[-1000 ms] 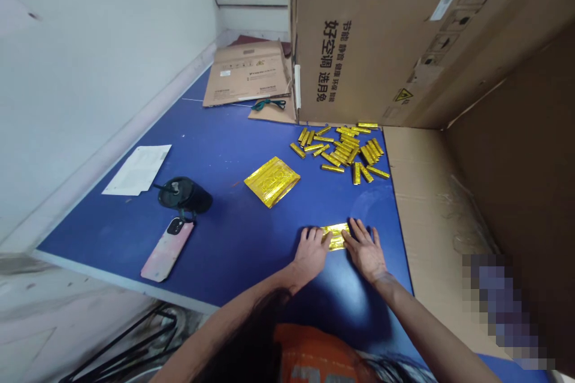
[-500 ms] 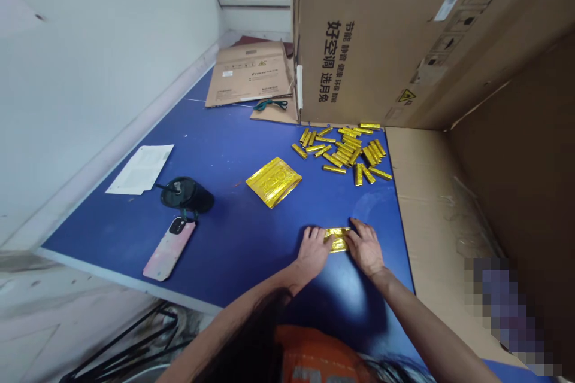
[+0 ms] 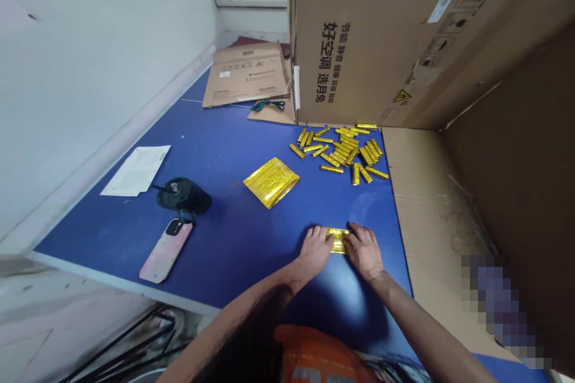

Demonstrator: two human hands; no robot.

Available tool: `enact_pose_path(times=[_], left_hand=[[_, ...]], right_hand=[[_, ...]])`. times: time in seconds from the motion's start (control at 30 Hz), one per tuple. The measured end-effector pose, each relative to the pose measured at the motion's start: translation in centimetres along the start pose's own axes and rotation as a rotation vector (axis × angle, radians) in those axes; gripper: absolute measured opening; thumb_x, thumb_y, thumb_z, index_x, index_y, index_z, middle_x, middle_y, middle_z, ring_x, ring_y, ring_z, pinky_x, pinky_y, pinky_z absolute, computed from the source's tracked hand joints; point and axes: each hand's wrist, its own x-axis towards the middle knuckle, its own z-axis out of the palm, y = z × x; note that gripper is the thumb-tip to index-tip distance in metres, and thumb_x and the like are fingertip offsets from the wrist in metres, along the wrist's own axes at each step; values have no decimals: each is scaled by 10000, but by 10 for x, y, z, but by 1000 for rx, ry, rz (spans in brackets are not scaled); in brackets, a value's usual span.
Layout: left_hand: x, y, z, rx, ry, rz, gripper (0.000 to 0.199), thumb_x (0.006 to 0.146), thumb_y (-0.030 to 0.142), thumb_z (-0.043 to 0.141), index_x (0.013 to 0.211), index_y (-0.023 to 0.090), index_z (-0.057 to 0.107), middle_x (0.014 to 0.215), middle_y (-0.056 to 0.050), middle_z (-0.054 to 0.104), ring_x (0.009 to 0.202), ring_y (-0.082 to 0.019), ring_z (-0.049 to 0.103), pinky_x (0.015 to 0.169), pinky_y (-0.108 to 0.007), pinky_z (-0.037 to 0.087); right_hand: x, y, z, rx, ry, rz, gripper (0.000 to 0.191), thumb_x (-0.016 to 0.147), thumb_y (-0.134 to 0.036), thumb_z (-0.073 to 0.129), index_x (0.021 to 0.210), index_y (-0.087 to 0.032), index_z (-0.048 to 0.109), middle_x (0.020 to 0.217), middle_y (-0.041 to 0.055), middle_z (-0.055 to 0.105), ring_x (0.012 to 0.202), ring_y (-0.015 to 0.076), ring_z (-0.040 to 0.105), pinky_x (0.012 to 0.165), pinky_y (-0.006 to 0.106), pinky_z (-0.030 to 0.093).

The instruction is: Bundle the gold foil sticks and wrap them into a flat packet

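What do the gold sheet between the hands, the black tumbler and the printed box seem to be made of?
Gold sheet: probably foil or metallized film, shiny, judging by its crinkled highlights.
Black tumbler: perhaps plastic or coated metal; its dark, smooth look fits both.
Printed box: matte cardboard, by its brown panels.

Light moderate, cool. Smooth white wall [image 3: 112,72] evenly lit; tall brown cardboard panel [image 3: 534,155] at right dim. 1 soft glare patch on flat blue tabletop [image 3: 224,149], near side, dark shadow bordering. Shiny gold foil piece [image 3: 338,240] glints, detail soft. Wide-angle stretch at edges; lower right pixelated.
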Motion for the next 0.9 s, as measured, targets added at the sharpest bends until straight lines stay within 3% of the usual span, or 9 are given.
enact_pose_path(times=[0.27,0.6,0.73,0.9], left_hand=[[2,2,-1,-10,-9,-13,249,828,164,427,1065,187,499,968,-73,477,917,-207,409,768,-325,359],[2,3,-4,-21,-10,-24,320,830,153,414,1139,228,455,975,-65,464,915,-206,406,761,-322,356],[4,2,-5,-23,-19,-33,330,838,154,399,1152,240,452,959,-65,462,902,-205,407,746,-318,357],[3,2,-5,-27,-24,-38,337,841,159,400,1165,238,444,979,-70,455,910,-206,402,760,-323,352]], right_hand=[[7,0,3,6,-27,-3,204,819,-171,427,846,-172,629,1038,97,591,934,217,481,888,365,334],[7,10,1,95,-91,48,218,815,-207,416,911,-184,610,1133,100,551,1005,228,473,904,389,318],[3,11,-5,158,-113,231,217,796,-272,449,913,-191,613,1077,109,579,955,239,511,822,372,371],[4,14,-1,280,-179,593,288,784,-364,425,825,-165,629,738,91,651,624,197,593,523,280,408]])
